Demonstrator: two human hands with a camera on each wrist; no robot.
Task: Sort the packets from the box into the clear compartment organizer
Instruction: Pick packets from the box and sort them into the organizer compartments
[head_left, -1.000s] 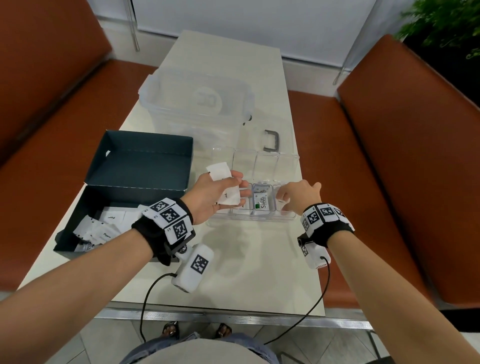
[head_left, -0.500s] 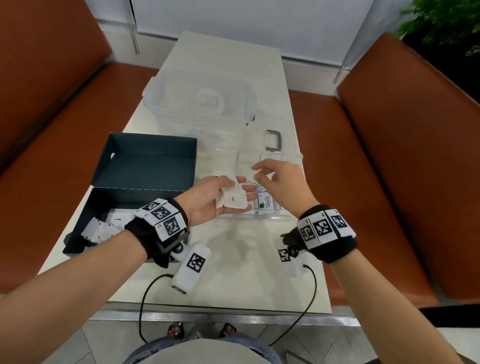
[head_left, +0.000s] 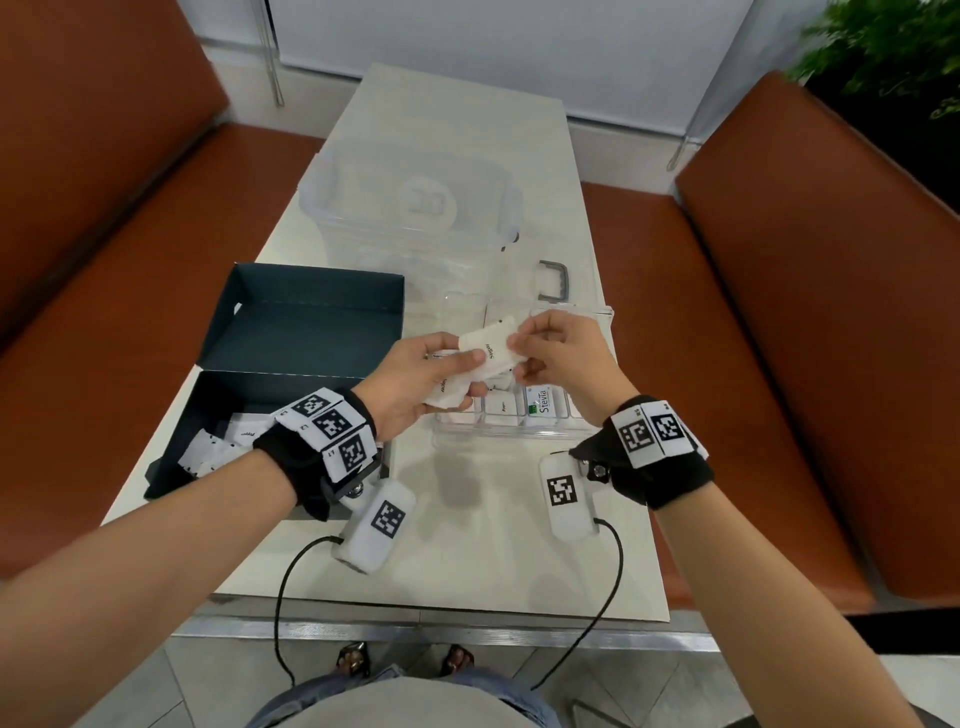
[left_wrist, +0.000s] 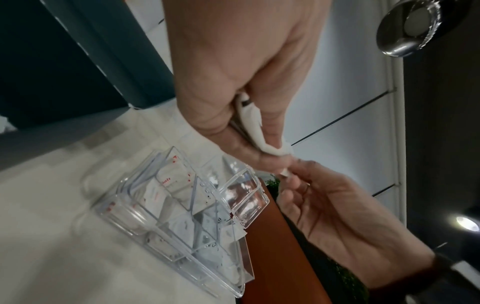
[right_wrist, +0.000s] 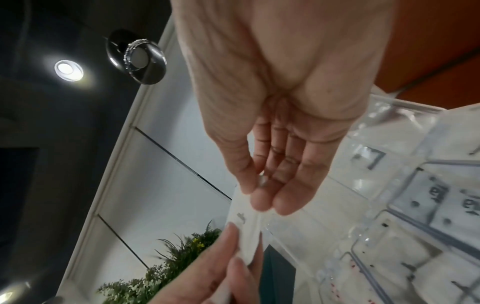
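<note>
Pale desk (head_left: 467, 545) between orange benches. White paper "Sugar" packet (head_left: 491, 347) lies crosswise between hands, above clear plastic compartment organizer (head_left: 519, 428); right hand (head_left: 558, 353) fingers pinch its right end, left hand (head_left: 421, 382) fingers clamp its other end plus more packets.

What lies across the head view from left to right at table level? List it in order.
Dark box → left hand → sugar packet → right hand → orange bench.

White packets (head_left: 488, 347) held above clear organizer (head_left: 597, 319), others in dark open box (head_left: 291, 332)
</note>
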